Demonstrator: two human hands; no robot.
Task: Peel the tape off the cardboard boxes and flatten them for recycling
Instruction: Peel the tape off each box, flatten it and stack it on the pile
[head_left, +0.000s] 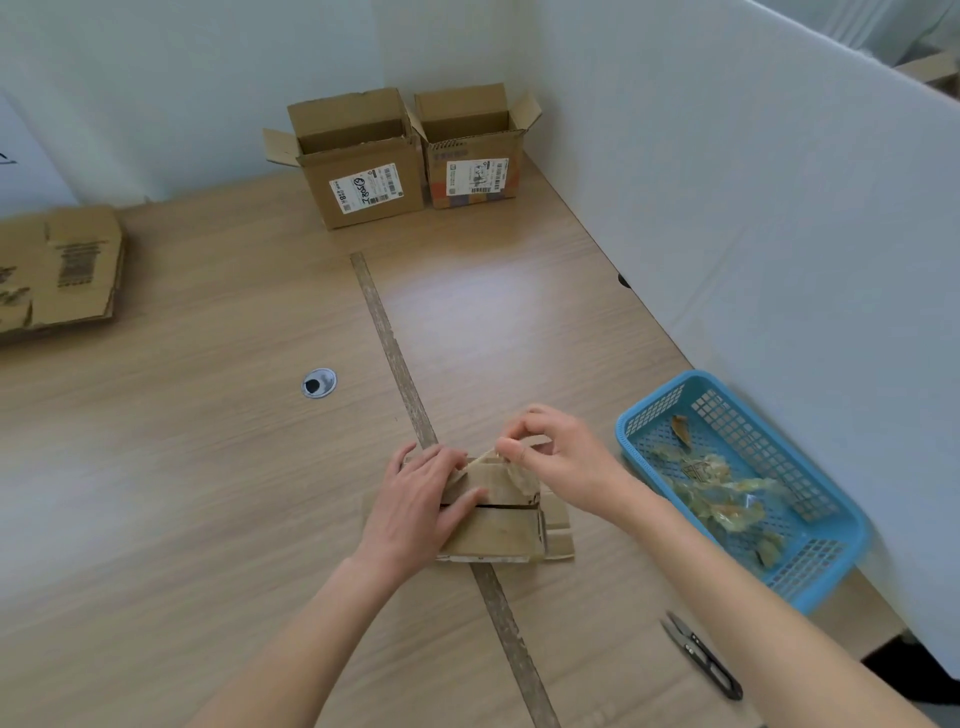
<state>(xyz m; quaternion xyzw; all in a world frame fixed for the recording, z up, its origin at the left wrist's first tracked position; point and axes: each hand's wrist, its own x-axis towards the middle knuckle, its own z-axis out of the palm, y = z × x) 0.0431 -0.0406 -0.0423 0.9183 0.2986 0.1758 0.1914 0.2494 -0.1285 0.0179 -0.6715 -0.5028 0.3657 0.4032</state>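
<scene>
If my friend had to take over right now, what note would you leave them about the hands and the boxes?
Left hand: pressed flat on the small box in front of you, holding it down.
Right hand: its grip pinches a strip of tape that is partly lifted off that box.
Peeled tape scraps are in the blue basket on the right; snips lie on the table near the right arm.
Done: flattened cardboard lies at far left.
Left: finish this strip, flatten this box, then do the two open boxes at the back, the left box and the right box.
</scene>
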